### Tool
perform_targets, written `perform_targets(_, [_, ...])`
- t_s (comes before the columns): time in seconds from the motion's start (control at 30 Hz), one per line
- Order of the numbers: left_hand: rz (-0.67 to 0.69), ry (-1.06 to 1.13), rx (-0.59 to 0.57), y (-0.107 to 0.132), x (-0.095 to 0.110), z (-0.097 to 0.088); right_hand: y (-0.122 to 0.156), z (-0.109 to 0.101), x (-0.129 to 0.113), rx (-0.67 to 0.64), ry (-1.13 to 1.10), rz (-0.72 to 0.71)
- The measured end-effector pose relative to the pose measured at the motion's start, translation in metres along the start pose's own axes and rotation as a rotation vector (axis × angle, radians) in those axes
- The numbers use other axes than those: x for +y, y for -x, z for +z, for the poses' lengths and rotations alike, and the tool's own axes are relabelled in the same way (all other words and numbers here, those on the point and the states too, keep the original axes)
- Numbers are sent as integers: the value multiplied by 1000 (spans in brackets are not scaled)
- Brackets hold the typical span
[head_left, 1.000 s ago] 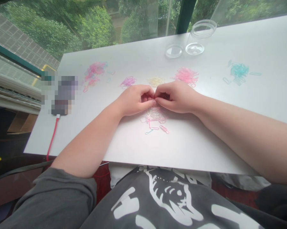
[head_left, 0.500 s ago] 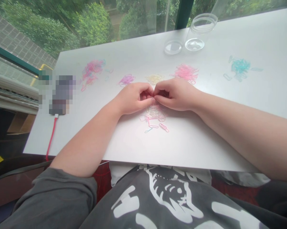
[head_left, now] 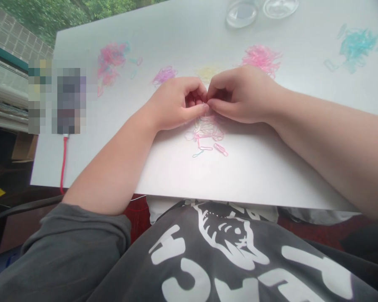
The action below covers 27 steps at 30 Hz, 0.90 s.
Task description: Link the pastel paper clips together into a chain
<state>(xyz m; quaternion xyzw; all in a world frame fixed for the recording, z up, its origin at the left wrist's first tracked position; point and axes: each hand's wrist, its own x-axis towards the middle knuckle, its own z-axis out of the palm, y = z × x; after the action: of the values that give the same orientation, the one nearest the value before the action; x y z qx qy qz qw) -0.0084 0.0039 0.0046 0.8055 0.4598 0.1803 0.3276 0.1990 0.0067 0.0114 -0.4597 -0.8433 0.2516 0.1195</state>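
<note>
My left hand (head_left: pixel 176 102) and my right hand (head_left: pixel 242 94) meet fingertip to fingertip over a small mixed pile of pale elastic bands (head_left: pixel 207 134) on the white table (head_left: pixel 254 167). Both hands are curled into pinches. What the fingertips grip is too small to name. A few loose bands (head_left: pixel 220 149) lie just in front of the pile. Sorted heaps sit beyond the hands: a purple heap (head_left: pixel 164 74), a yellow heap (head_left: pixel 207 72), a pink heap (head_left: pixel 261 58) and a blue heap (head_left: pixel 355 44).
A pink and blue mixed heap (head_left: pixel 110 63) lies at the far left. A blurred-out device (head_left: pixel 58 98) with a red cable (head_left: pixel 63 159) rests near the left edge. A clear lid (head_left: pixel 241 12) and a clear jar (head_left: pixel 280 6) stand at the back.
The view has tilted down and closer, so the table's contents sit higher in the picture. Both hands keep the same pinched pose over the pile.
</note>
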Motion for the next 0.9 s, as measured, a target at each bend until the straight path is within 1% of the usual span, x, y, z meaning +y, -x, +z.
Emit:
perform_targets(0.23, [-4,33,3,0,1,0,0,1,2,35,-21,-46])
perform_targets(0.4, [4,21,-1,1,0,0,0,1,2,28,-2,-28])
perform_targets(0.67, [-20,66,6,0,1,0,0,0,0,18,7,-22])
perform_targets(0.9, [4,26,6,1,0,0,0,0,0,22,8,-26])
